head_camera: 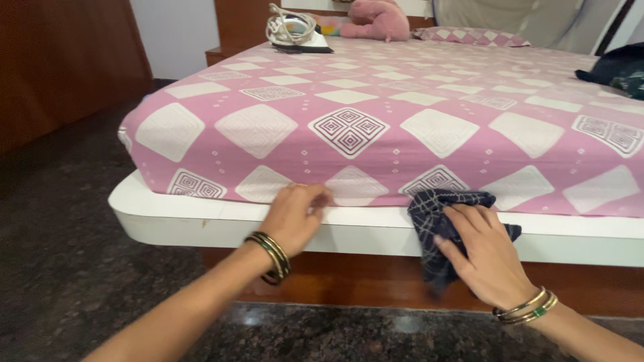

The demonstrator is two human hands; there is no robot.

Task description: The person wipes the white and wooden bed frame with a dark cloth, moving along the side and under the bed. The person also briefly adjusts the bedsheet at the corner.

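Observation:
My left hand (pixel 295 214) rests with curled fingers on the white ledge of the bed frame (pixel 174 218), touching the lower edge of the pink patterned bedsheet (pixel 349 114). My right hand (pixel 486 251) presses a dark blue checked cloth (pixel 433 208) against the same ledge, with part of the cloth hanging below it. Both wrists wear bangles.
On the bed at the back lie a clothes iron with its coiled cord (pixel 295 32), a pink soft toy (pixel 379 20) and a pink pillow (pixel 469 35). A dark garment (pixel 617 70) sits at the right edge. Dark speckled stone floor (pixel 74 268) lies below; a wooden wardrobe (pixel 60 60) stands left.

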